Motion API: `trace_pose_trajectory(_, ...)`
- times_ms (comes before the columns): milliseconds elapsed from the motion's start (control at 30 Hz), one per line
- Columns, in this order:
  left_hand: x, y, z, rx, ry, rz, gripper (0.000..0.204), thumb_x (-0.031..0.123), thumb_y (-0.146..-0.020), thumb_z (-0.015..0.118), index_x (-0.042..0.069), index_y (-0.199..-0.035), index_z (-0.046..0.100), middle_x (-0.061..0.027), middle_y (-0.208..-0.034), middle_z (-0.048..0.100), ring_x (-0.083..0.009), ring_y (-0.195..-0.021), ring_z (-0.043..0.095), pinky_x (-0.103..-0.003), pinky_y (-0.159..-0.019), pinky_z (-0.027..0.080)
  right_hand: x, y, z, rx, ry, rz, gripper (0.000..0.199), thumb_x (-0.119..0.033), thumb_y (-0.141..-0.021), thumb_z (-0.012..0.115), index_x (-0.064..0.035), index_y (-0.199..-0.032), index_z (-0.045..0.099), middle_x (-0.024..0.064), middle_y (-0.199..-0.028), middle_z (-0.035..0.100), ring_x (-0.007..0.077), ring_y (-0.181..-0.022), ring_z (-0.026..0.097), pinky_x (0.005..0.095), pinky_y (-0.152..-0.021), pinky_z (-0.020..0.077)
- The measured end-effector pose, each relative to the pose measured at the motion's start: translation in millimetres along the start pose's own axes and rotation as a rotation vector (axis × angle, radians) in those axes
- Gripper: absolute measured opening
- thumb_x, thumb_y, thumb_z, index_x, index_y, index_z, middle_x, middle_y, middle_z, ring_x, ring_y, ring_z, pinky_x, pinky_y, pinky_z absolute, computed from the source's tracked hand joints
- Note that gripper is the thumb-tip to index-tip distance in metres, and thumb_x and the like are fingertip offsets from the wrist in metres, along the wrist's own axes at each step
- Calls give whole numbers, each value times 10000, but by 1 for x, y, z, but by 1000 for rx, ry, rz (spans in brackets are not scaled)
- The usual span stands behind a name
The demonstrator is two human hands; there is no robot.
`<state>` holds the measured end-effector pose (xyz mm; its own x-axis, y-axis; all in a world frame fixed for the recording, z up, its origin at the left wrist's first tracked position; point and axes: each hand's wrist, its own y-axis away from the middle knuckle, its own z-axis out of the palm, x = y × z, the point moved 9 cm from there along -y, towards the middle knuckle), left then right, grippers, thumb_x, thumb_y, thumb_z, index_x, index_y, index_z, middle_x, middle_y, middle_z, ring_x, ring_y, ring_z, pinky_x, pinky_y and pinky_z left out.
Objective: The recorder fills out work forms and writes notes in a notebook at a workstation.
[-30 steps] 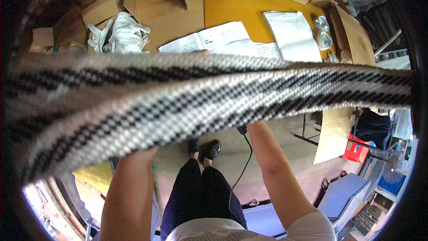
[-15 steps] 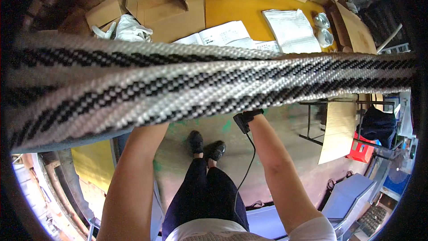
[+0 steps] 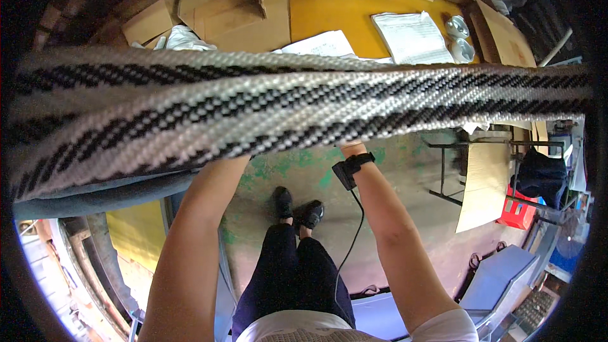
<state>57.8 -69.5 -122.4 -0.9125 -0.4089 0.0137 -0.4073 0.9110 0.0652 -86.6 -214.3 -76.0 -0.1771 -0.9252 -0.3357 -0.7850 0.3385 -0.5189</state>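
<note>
A woven strap (image 3: pixel 329 104) with white and black stripes crosses the whole head view, very close, and covers both my hands. My left forearm (image 3: pixel 206 209) runs up behind it; the left hand is entirely hidden. Of my right hand (image 3: pixel 353 147), only a sliver near the wrist shows below the strap's lower edge, with the fingers out of sight. A black wristband with a small box (image 3: pixel 345 175) is on my right wrist, and a thin black cable (image 3: pixel 361 215) hangs from it. What either hand touches or holds cannot be seen.
Beyond the strap is a yellow tabletop (image 3: pixel 335 12) with papers (image 3: pixel 411 37), metal parts (image 3: pixel 461 38), white gloves (image 3: pixel 187 39) and cardboard boxes (image 3: pixel 221 0). At the right stand a metal frame with a cardboard sheet (image 3: pixel 482 183), a red crate (image 3: pixel 518 208) and a blue-grey seat (image 3: pixel 497 278).
The strap sits slightly higher in the picture, uncovering more of my right wrist and wristband. My left forearm has shifted a little to the right. Less of the papers and gloves shows.
</note>
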Motion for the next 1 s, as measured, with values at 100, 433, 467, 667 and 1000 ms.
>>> trace_pose_trajectory(100, -4, -1, 9, -52, 46, -69, 270, 223, -928, 515, 142, -1096, 709, -139, -830, 693, -290, -731, 681, -411, -659, 554, -3, -2, -6, 62, 23, -13, 152, -207, -782, 608, -136, -916, 626, 39, -895, 619, 268, -901, 555, 433, -861, 431)
trace_pose_trajectory(433, 3, 3, -27, -95, 308, -209, 351, 275, -971, 458, 310, -1275, 631, -138, -1033, 700, -317, -868, 694, -441, -790, 562, -21, -16, -36, 186, 73, -44, 167, -200, -835, 615, -123, -983, 625, 43, -951, 621, 275, -927, 560, 433, -886, 432)
trace_pose_trajectory(467, 1, 3, -21, -110, 317, -222, 353, 283, -976, 451, 315, -1281, 625, -143, -1041, 698, -322, -878, 694, -443, -801, 561, -21, -16, -37, 197, 64, -41, 165, -202, -832, 616, -123, -976, 626, 45, -950, 622, 275, -925, 559, 433, -887, 431)
trace_pose_trajectory(667, -17, 7, 26, -122, 295, -222, 310, 274, -979, 437, 190, -1146, 684, -168, -997, 700, -344, -829, 689, -459, -766, 555, -18, -12, -29, 165, 88, -44, 115, -210, -827, 625, -147, -920, 651, 49, -892, 643, 270, -886, 580, 437, -857, 428)
trace_pose_trajectory(1000, -8, 6, 7, 36, 196, -158, 293, 268, -913, 520, 78, -778, 697, -204, -825, 675, -358, -683, 659, -493, -676, 532, -7, 1, -13, 123, 155, -48, 98, -239, -806, 644, -171, -867, 679, 65, -762, 628, 270, -825, 587, 418, -819, 420)
